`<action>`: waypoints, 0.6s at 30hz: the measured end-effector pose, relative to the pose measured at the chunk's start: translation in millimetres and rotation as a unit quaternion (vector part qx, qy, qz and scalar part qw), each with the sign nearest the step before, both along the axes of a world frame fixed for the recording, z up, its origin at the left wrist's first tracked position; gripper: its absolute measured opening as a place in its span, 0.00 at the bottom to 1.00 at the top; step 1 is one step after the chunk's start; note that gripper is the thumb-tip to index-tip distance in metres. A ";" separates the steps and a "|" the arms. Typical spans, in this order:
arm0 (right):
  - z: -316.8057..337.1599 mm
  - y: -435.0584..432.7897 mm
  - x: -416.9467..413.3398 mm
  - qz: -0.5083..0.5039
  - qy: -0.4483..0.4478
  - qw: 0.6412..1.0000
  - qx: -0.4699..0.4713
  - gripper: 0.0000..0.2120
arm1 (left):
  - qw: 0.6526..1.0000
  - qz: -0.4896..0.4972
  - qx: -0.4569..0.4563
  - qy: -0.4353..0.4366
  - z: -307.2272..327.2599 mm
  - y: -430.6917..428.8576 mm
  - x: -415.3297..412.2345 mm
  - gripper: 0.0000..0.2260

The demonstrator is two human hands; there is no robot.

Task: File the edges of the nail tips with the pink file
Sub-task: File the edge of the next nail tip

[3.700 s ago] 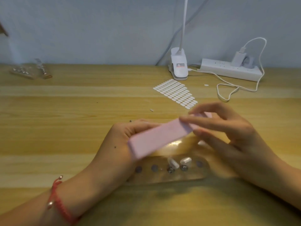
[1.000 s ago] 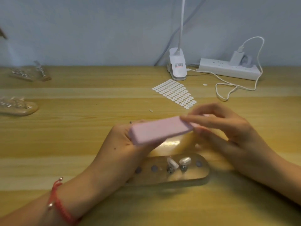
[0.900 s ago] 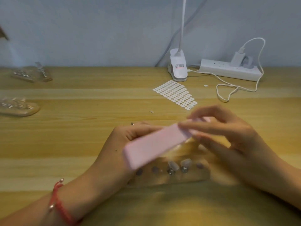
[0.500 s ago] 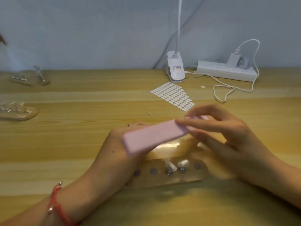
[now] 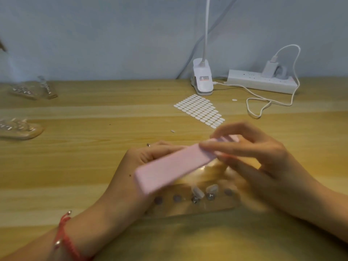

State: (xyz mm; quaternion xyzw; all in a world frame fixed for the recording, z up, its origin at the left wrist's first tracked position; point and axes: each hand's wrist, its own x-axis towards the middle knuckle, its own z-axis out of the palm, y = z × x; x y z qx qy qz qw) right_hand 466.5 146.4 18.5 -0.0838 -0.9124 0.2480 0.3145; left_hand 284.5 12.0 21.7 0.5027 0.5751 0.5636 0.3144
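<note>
My right hand (image 5: 252, 157) pinches the right end of the pink file (image 5: 173, 164), a long block that slants down to the left. Under the file's middle, my left hand (image 5: 131, 176) has its fingers curled round a small peg (image 5: 148, 145). Only the peg's metal end shows past my fingers, and the file hides what it carries. Just in front of my hands lies a clear holder (image 5: 188, 208) with a row of round magnets. Two pale nail tips (image 5: 197, 192) (image 5: 211, 188) stand on it.
A sheet of white oval stickers (image 5: 199, 110) lies behind my hands. At the back stand a white clip lamp (image 5: 202, 81) and a power strip (image 5: 259, 83) with a looped cable (image 5: 258, 108). Two more clear holders (image 5: 18, 127) (image 5: 32, 89) lie at the far left.
The file has been stroking back and forth over my left hand. Since half a second ago its left end has dipped lower and nearer to me. Both hands keep their grips.
</note>
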 end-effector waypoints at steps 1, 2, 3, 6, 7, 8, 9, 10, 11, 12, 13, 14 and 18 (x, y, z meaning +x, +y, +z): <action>1.1 2.9 0.6 -0.018 0.003 1.000 -0.011 0.15 | 1.000 0.011 0.003 -0.004 -0.3 -0.6 1.5 0.09; 2.1 3.3 0.8 -0.024 0.002 1.000 -0.019 0.16 | 1.000 0.014 0.000 -0.013 0.7 -1.2 1.9 0.08; 2.2 1.2 0.5 -0.013 0.000 1.000 -0.017 0.15 | 1.000 0.008 -0.004 -0.020 1.6 -1.2 1.4 0.09; -0.5 -5.1 -1.1 0.028 -0.007 1.000 0.006 0.15 | 1.000 -0.020 -0.003 -0.006 3.5 0.2 -1.7 0.12; -0.1 -2.7 -0.5 0.018 -0.005 1.000 0.005 0.15 | 1.000 -0.020 0.000 0.002 3.8 -0.1 -1.6 0.12; 0.8 0.6 0.0 0.002 0.000 1.000 -0.001 0.15 | 1.000 -0.016 0.007 0.008 3.7 -0.5 -0.8 0.12; 1.6 2.1 0.2 -0.011 0.004 1.000 -0.008 0.15 | 1.000 -0.009 0.010 0.005 3.9 -1.2 0.1 0.13; 2.2 1.1 0.1 -0.010 0.003 1.000 -0.010 0.15 | 1.000 -0.011 0.010 -0.002 3.5 -1.5 0.0 0.11; 1.7 -1.7 -0.5 0.003 -0.001 1.000 -0.003 0.15 | 1.000 -0.021 0.005 -0.012 4.2 -1.0 -0.1 0.09; 0.6 -5.0 -1.0 0.020 -0.007 1.000 0.007 0.15 | 1.000 -0.026 -0.002 -0.018 4.8 -0.8 -0.4 0.09; -0.1 -6.4 -0.8 0.030 -0.010 0.999 0.017 0.15 | 0.999 -0.024 -0.007 -0.023 5.6 0.0 -0.3 0.11; 0.0 -4.8 0.0 0.027 -0.010 0.999 0.021 0.15 | 0.999 -0.022 -0.007 -0.023 4.8 0.3 -0.8 0.11; 2.3 0.9 0.5 -0.008 -0.001 1.000 0.005 0.15 | 1.000 -0.013 0.002 -0.009 2.5 0.8 -0.2 0.10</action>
